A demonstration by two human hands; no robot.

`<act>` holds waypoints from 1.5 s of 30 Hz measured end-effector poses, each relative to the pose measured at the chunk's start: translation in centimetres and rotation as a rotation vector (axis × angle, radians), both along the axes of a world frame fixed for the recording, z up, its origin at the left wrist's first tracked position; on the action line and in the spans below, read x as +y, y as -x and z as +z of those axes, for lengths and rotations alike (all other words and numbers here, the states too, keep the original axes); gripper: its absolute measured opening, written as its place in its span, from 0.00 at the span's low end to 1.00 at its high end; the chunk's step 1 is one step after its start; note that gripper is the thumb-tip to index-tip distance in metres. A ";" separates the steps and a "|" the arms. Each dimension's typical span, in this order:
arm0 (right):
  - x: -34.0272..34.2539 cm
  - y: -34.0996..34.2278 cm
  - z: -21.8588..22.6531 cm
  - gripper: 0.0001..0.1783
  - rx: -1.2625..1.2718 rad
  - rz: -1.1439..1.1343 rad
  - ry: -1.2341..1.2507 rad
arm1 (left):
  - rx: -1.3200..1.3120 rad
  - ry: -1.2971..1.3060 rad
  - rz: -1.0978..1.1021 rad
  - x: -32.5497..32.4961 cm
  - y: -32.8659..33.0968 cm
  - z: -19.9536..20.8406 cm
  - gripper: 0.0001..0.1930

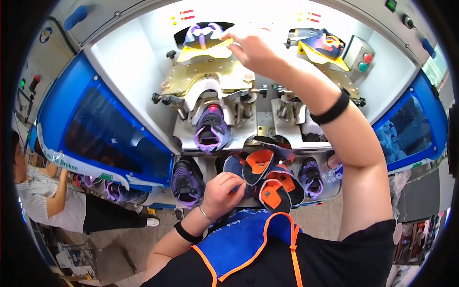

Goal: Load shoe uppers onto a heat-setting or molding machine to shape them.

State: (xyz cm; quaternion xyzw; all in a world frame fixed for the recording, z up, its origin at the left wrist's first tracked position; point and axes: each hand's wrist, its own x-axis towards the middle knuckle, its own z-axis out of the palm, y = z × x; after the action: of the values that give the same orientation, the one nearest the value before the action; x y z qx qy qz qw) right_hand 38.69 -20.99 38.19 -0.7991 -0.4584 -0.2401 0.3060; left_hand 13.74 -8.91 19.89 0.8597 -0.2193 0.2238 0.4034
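My right hand [256, 50] reaches up into the lit machine, its fingers closed on the yellow edge of a purple and yellow shoe upper [205, 49] at the left station. Below that upper, a black and purple shoe [212, 129] sits toe inward in the metal clamp [205, 81]. Low in front of me, my left hand [222, 193] has its fingers curled together beside a pile of dark blue pieces with orange linings [259, 162]. What those fingers hold, if anything, is hidden. Another upper, dark blue with a yellow edge [325, 48], rests at the right station.
Purple and black shoes stand on the ledge at left [186, 182] and right [311, 178] of the pile. Blue-framed side panels [114, 131] flank the machine. A control box [359, 53] with red and green buttons is inside. A co-worker [52, 196] stands at far left.
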 end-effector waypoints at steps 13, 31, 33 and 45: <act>6.1 13.8 -19.1 0.21 0.218 -0.166 0.293 | 0.240 0.330 0.481 11.0 9.6 -7.2 0.02; -25.0 28.7 -16.5 0.13 0.671 -0.794 -0.007 | 0.385 0.298 -0.002 8.2 2.8 -7.9 0.03; -25.8 28.4 -20.5 0.13 0.700 -0.821 -0.118 | 0.371 0.268 -0.051 6.5 2.0 -7.3 0.02; -23.7 24.1 -30.7 0.25 0.541 -1.076 0.480 | 0.401 0.200 -0.092 1.7 0.9 -6.7 0.02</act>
State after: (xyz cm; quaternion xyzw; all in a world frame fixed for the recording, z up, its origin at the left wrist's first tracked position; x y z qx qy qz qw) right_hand 14.62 -44.74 7.46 -0.9956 0.0585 -0.0409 0.0606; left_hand 12.83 -7.24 13.22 0.8317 -0.1504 0.0506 0.5320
